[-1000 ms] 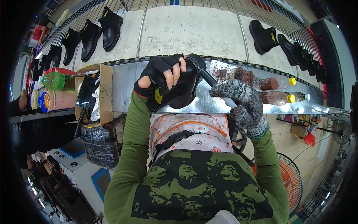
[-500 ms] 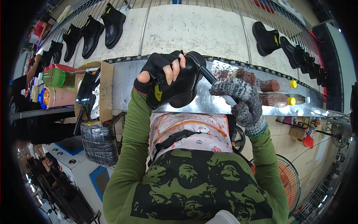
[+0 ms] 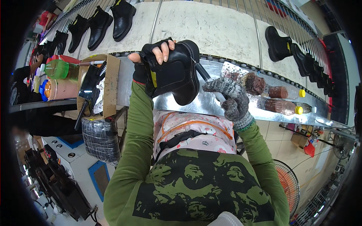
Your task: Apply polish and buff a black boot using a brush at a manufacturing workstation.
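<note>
My left hand (image 3: pixel 155 53), in a black fingerless glove, grips a black ankle boot (image 3: pixel 175 73) by its upper, the thumb sticking out to the left. The boot's sole edge faces right, and a yellow-green patch shows inside near the opening. In a thick grey knitted glove, my right hand (image 3: pixel 230 97) is closed around a slim tool with a dark shaft (image 3: pixel 203 72) and a pale handle. The tool's tip reaches the edge of the sole near the heel; its exact kind I cannot make out.
Across the metal bench (image 3: pixel 166 103), a stained brown sponge-like lump (image 3: pixel 254 83) lies beside bottles of brown liquid (image 3: pixel 279 106) with yellow caps. A cardboard box (image 3: pixel 110 86) stands left. Beyond runs a rack with white boards (image 3: pixel 211 30) bearing black boots (image 3: pixel 123 20). A fan (image 3: pixel 286 184) is at lower right.
The boot has turned in my left hand, its toe swinging down and more of its side showing. Both hands have shifted left, and the tool has moved with my right hand along the sole edge.
</note>
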Tool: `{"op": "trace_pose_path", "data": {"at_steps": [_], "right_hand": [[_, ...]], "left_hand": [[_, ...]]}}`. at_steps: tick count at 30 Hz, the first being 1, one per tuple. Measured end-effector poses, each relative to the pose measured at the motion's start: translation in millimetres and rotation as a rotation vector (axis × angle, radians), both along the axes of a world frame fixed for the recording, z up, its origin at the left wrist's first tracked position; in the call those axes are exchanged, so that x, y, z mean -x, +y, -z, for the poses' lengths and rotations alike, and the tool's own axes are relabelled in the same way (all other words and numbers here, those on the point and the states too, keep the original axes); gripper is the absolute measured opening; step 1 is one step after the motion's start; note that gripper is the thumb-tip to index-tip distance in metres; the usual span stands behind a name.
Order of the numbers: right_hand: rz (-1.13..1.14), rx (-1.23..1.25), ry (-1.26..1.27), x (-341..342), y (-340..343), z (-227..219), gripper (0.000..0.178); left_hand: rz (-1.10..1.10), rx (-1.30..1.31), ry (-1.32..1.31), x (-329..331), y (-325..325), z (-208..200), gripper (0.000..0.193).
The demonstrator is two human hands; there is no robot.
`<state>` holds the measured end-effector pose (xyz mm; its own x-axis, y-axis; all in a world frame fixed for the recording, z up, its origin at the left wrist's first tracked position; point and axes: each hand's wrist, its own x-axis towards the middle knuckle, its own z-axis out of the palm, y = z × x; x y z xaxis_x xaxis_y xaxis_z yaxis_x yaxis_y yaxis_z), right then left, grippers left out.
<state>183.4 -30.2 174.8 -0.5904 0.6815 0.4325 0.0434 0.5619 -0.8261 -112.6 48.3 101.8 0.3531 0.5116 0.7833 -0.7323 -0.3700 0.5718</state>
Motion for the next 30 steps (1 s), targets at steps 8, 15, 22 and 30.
{"op": "trace_pose_path", "data": {"at_steps": [8,15,22,30], "right_hand": [[-0.016,0.050,0.047,18,7,34,0.060],[-0.041,0.123,0.004,15,8,49,0.042],[0.012,0.155,-0.046,7,-2,64,0.036],[0.070,0.147,-0.176,-1,-13,76,0.028]], "left_hand": [[-0.108,0.224,-0.101,24,-8,15,0.084],[-0.125,0.474,-0.226,26,-17,17,0.077],[-0.155,0.620,-0.305,35,-13,29,0.080],[-0.336,0.808,-0.319,55,-9,46,0.082]]}}
